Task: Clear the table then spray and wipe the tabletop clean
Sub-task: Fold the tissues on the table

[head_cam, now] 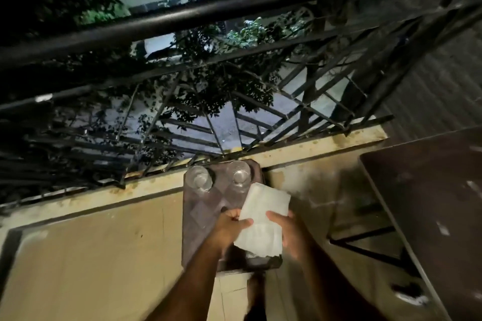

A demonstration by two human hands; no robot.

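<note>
night balcony seen from above. low in the frame's centre, a small dark bench (198, 219) carries two glasses (200, 179) at its far end, against the railing (182, 15). left hand (229, 227) and right hand (289, 234) each have a curled grip on a white folded cloth (263, 216) above it. clearing looks unfinished; next, the glasses likely need lifting away before spraying.

The two tumblers (200, 177) (238, 174) at the stool's (198, 206) far edge are clear glass. The stool's brown top looks smooth and faintly glossy. The white cloth (263, 216) looks soft and matt.
</note>
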